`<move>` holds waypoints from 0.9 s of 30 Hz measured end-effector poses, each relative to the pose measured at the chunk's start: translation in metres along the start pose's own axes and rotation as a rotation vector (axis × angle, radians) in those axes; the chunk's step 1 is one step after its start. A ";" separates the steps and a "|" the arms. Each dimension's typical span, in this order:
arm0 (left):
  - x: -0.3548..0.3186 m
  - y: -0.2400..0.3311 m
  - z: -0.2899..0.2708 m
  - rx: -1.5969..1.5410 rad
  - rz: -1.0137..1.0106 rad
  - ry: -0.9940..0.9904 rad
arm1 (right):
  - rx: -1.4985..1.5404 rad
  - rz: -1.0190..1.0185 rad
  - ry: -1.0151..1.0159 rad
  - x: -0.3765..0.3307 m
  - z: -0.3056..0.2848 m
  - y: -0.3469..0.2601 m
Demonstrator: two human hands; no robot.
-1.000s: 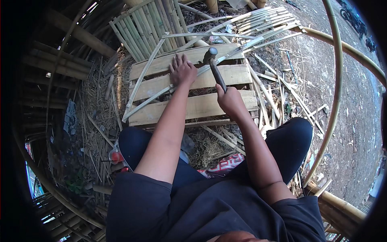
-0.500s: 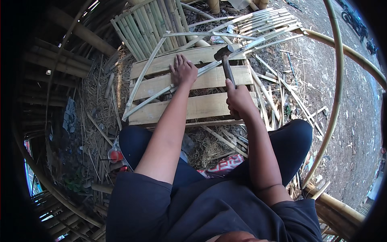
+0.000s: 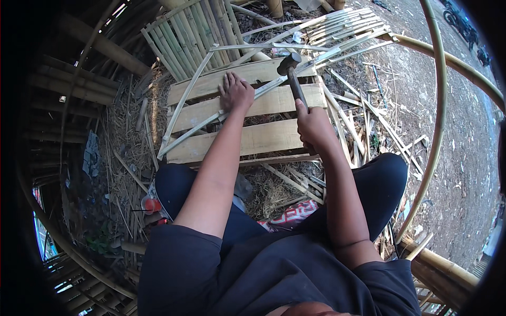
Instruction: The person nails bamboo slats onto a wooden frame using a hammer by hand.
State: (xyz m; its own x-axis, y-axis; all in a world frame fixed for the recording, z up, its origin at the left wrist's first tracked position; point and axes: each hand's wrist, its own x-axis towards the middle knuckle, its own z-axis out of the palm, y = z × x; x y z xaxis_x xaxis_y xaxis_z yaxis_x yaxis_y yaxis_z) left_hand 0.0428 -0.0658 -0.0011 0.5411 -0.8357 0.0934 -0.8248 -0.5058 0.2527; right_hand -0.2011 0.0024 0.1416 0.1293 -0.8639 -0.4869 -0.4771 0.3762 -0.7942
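Observation:
My right hand (image 3: 314,126) is wrapped round the handle of a hammer (image 3: 296,84), whose dark metal head is raised over the far right part of a low slatted wooden bench (image 3: 253,138). My left hand (image 3: 236,94) lies on the bench's far slats with its fingers stretched out. Under that hand passes a pale split-bamboo strip (image 3: 196,130), running slantwise from the near left corner toward the far right. It joins other strips in a bent, angular frame; one side strip (image 3: 185,103) crosses the bench's left end. What lies beneath my palm is hidden.
A bamboo slat panel (image 3: 192,39) leans behind the bench, with another slatted piece (image 3: 345,26) at the far right. Curved bamboo poles (image 3: 438,105) arch on the right. Scrap strips (image 3: 379,118) litter the ground. A red-filled plastic cup (image 3: 152,205) stands by my left knee.
The hammer head has shifted slightly to the left and tilted a little. My left hand stays pressed on the bench, and the whole view has moved only slightly.

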 end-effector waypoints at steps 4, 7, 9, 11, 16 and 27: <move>0.002 0.002 -0.006 0.047 0.000 -0.003 | -0.035 -0.151 0.195 -0.014 -0.012 -0.009; 0.005 0.002 -0.003 0.047 0.007 0.012 | -0.080 -0.191 0.335 -0.010 0.003 -0.012; 0.004 0.012 0.003 -0.032 0.042 0.051 | -0.345 -0.195 0.271 0.016 0.018 0.020; 0.003 0.008 0.008 -0.037 0.055 0.045 | -0.395 -0.250 0.280 0.018 0.035 0.025; 0.004 -0.005 0.007 -0.036 0.035 0.047 | -0.313 -0.267 0.272 -0.026 0.011 -0.005; 0.008 0.016 0.009 -0.058 0.076 0.104 | -0.241 -0.191 0.018 0.020 0.046 0.035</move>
State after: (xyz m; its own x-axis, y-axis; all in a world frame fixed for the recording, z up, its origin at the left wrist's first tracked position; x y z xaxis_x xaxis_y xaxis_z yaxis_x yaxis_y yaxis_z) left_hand 0.0329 -0.0825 -0.0055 0.4936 -0.8431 0.2134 -0.8551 -0.4258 0.2958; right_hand -0.1748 0.0137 0.0877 0.2220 -0.9179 -0.3289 -0.6387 0.1180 -0.7604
